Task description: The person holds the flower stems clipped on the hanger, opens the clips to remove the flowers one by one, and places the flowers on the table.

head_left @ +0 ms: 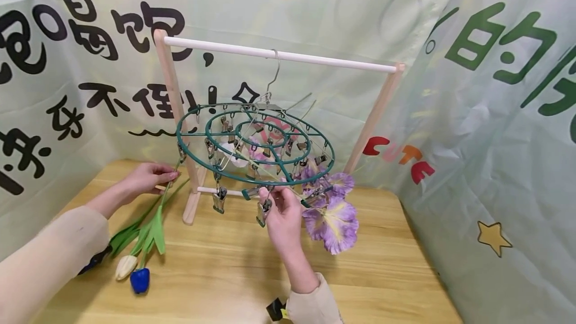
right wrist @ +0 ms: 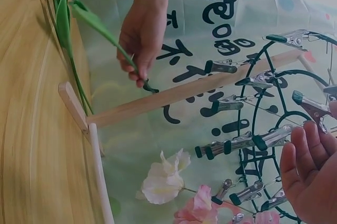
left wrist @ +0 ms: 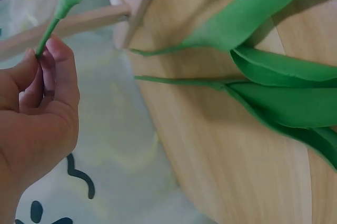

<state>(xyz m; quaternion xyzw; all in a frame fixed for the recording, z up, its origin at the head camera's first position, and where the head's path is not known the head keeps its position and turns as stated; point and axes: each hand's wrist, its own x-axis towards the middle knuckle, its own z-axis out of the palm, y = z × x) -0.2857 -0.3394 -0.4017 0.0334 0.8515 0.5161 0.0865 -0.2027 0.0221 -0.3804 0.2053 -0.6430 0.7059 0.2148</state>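
My left hand (head_left: 150, 178) pinches the thin green stem of a blue artificial tulip (head_left: 140, 280) near its end, and the flower hangs head down. Beside it are a white tulip (head_left: 126, 268) and more green leaves (left wrist: 279, 103) on the table. My right hand (head_left: 285, 216) is raised at the front rim of a round green clip hanger (head_left: 243, 180), with thumb and fingers around a metal clip (right wrist: 318, 111) that has green tips. Other clips dangle from the rings. Purple flowers (head_left: 335, 224) hang at the hanger's right side, pink flowers (right wrist: 200, 208) and a white flower (right wrist: 163, 179) at its back.
The hanger hooks over the white bar (head_left: 225, 48) of a wooden stand (head_left: 375, 114). That stand rests on a wood-grain table (head_left: 373, 284). Behind and to both sides hangs a printed cloth (head_left: 486, 139). A black object (head_left: 275, 310) sits by my right sleeve.
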